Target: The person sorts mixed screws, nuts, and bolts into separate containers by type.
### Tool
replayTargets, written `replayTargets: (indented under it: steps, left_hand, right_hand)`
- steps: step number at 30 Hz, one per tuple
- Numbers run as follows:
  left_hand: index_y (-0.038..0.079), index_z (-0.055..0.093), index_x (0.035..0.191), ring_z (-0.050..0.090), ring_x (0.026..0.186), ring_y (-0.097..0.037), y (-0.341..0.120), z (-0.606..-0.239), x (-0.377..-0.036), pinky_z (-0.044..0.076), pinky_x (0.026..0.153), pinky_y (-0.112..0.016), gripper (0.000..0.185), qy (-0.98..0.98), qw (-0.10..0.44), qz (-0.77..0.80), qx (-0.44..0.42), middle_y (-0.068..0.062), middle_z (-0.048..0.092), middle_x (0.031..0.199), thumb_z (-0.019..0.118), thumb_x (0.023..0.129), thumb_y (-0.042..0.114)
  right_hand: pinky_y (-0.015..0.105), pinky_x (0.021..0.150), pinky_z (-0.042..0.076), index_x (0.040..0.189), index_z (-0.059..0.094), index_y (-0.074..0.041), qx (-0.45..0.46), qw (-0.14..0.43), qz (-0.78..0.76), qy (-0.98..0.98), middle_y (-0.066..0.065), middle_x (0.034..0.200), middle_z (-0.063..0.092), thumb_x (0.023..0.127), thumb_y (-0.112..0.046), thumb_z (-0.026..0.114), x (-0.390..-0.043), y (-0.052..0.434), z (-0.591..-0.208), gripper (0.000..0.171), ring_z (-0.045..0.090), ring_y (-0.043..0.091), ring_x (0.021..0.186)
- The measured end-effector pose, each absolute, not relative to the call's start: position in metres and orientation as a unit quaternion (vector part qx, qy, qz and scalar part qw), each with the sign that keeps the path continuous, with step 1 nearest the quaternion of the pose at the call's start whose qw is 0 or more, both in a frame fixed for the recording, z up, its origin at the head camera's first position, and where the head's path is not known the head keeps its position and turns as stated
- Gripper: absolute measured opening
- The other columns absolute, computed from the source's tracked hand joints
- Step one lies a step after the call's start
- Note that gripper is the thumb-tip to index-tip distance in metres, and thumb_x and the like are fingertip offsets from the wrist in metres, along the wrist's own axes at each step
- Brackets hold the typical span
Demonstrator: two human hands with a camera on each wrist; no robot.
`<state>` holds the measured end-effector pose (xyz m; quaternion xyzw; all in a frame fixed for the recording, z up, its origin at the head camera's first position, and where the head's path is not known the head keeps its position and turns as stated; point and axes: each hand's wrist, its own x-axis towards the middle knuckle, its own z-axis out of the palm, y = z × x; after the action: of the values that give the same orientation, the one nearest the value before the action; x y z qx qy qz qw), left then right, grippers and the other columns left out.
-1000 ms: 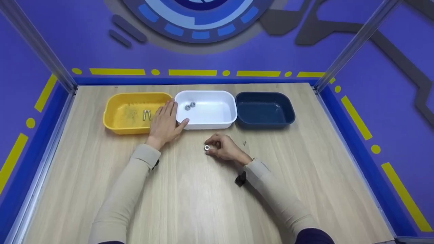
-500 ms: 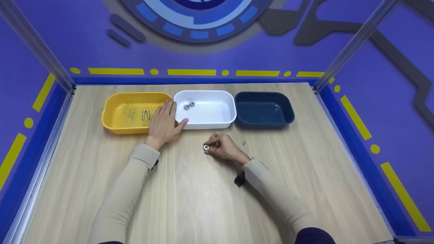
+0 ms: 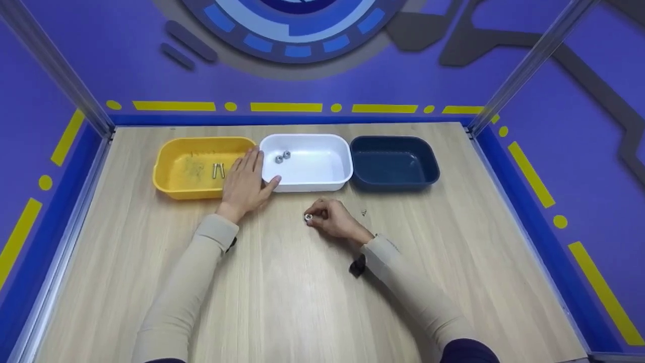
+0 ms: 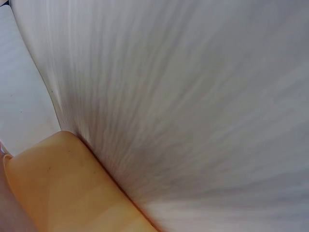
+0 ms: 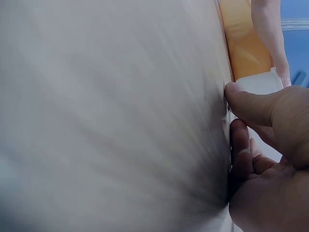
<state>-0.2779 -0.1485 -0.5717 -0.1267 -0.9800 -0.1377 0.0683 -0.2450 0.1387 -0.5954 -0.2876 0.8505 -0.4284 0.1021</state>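
Head view showed me little had changed: my right hand still pinched the nut on the table, at 6 o'clock of the white tub, while my left hand stayed flat on the yellow tub rim

Three tubs stand in a row across the far part of the table: the left tub, the middle tub just beside it, and the right tub just beside that. Two bolts lie in the left tub, and two nuts lie at the far left of the middle tub. The left hand rests where the left and middle tubs meet. Nearer, in front of the middle tub, the right hand sits on the table with a nut at its fingertips. A small screw lies on the table just right of that hand, in front of the right tub.
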Motion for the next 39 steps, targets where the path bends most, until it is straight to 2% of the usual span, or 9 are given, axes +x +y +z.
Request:
replayTargets:
  steps: [7,16,21,27,34,39]
  left_hand:
    - [-0.003,0.021,0.168,0.018,0.166,-0.037,-0.148,-0.574,-0.278,0.019,0.136,-0.052,0.096,-0.981,0.063,-0.135,-0.125,-0.022,0.019,0.177,0.034,0.107,0.07]
    - [-0.002,0.02,0.168,0.017,0.166,-0.037,-0.148,-0.573,-0.278,0.018,0.136,-0.052,0.097,-0.98,0.06,-0.139,-0.126,-0.021,0.017,0.178,0.033,0.107,0.071]
    - [-0.003,0.019,0.168,0.017,0.166,-0.038,-0.149,-0.573,-0.279,0.018,0.136,-0.052,0.098,-0.98,0.058,-0.14,-0.126,-0.022,0.016,0.178,0.032,0.107,0.072]
    - [-0.003,0.019,0.168,0.016,0.166,-0.038,-0.149,-0.572,-0.279,0.017,0.136,-0.051,0.097,-0.981,0.059,-0.138,-0.126,-0.022,0.016,0.178,0.032,0.107,0.071]
    - [-0.004,0.022,0.168,0.018,0.166,-0.037,-0.149,-0.571,-0.278,0.018,0.136,-0.051,0.096,-0.979,0.065,-0.146,-0.127,-0.022,0.019,0.177,0.036,0.107,0.069]
    - [-0.003,0.021,0.168,0.018,0.166,-0.036,-0.149,-0.571,-0.277,0.017,0.136,-0.05,0.097,-0.979,0.063,-0.147,-0.126,-0.021,0.019,0.178,0.036,0.107,0.07]
  right_hand:
    - [0.019,0.074,0.048,0.109,0.082,-0.003,-0.279,0.118,-0.432,0.849,0.009,0.098,0.076,0.096,-0.009,0.079,-0.246,0.142,-0.591,0.014,0.059,0.006,0.084]
    - [0.022,0.08,0.052,0.11,0.081,-0.003,-0.283,0.12,-0.424,0.852,0.01,0.1,0.078,0.096,-0.007,0.079,-0.246,0.141,-0.583,0.015,0.063,0.01,0.089]
    - [0.024,0.078,0.052,0.113,0.081,-0.002,-0.278,0.11,-0.413,0.86,0.01,0.097,0.073,0.094,-0.003,0.079,-0.248,0.141,-0.573,0.019,0.061,0.011,0.087]
    - [0.022,0.075,0.054,0.118,0.079,0.002,-0.283,0.092,-0.42,0.857,0.012,0.1,0.078,0.096,-0.004,0.077,-0.254,0.139,-0.558,0.023,0.067,0.014,0.087]
    - [0.02,0.075,0.054,0.111,0.081,-0.001,-0.292,0.063,-0.429,0.853,0.011,0.099,0.076,0.096,-0.007,0.079,-0.257,0.137,-0.542,0.016,0.068,0.015,0.087]
    - [0.019,0.074,0.053,0.112,0.082,-0.002,-0.287,0.052,-0.432,0.854,0.009,0.099,0.076,0.096,-0.007,0.08,-0.26,0.134,-0.534,0.017,0.066,0.012,0.085]
